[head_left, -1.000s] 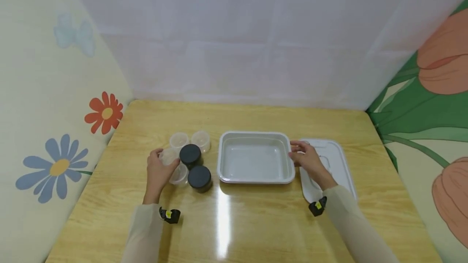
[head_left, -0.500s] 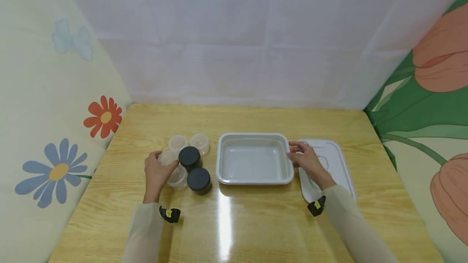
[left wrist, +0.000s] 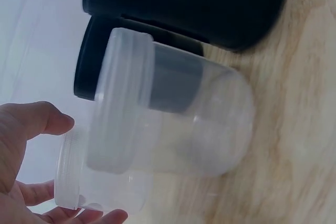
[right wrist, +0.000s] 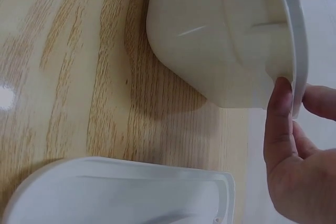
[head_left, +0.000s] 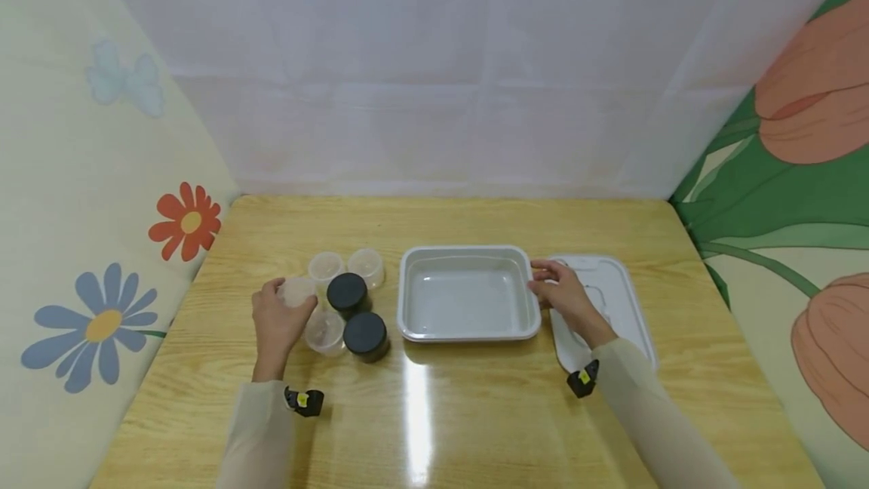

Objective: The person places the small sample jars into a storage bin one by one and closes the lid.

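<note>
Clear plastic shows first in the head view: the person's left hand (head_left: pixel 280 319) grips a clear jar (head_left: pixel 296 292) by its sides, thumb and fingers curled round it, at the left of a loose group on the wood-grained table (head_left: pixel 502 413). We cannot tell whether the jar's base meets the wood. Around it we count three more translucent jars, one closer to the person (head_left: pixel 324 332), one farther back (head_left: pixel 326 268) and one just right of that (head_left: pixel 366 268), with two black jars, the rear one (head_left: pixel 348 293) and the front one (head_left: pixel 366 336), on the group's right side. A white container (head_left: pixel 468 296), open at the top, lies in the middle of the table, and the right hand (head_left: pixel 566 300) pinches its right-hand rim. To the right of the container we see a white lid (head_left: pixel 621 285) lying flat, partly covered by the right hand and forearm. From the left wrist, we find the thumb against the ribbed cap (left wrist: pixel 67 174) of the held jar and the other fingers bent round its opposite side; a nearer translucent jar overlaps it in our line of sight, and the black jars fill the top. From the right wrist, we see the container's rim (right wrist: pixel 297 30) caught between thumb and fingers, with the lid on the table, apart from the container.
</note>
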### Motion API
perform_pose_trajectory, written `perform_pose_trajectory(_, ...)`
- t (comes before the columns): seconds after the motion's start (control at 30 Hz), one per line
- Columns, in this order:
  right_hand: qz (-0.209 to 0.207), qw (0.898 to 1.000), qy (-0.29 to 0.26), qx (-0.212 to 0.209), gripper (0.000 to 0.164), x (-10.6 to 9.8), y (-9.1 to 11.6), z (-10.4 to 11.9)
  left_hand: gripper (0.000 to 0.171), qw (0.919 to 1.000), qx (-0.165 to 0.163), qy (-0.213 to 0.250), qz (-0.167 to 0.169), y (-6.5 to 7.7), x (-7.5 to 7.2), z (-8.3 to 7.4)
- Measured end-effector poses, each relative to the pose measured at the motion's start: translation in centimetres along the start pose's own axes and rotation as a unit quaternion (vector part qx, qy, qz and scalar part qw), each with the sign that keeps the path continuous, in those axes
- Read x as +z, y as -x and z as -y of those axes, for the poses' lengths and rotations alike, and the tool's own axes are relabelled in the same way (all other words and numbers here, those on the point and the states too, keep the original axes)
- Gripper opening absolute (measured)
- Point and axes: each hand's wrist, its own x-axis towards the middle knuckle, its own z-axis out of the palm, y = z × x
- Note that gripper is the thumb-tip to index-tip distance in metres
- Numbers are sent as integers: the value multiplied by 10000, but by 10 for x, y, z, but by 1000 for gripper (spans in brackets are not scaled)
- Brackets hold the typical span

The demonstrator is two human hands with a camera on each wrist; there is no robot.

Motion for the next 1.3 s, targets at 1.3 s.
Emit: perform_pose_trajectory(1.3, -160, 9998, 42, 112, 47, 2, 0, -1, 61, 9915, 1271, 270, 116, -4, -10, -58)
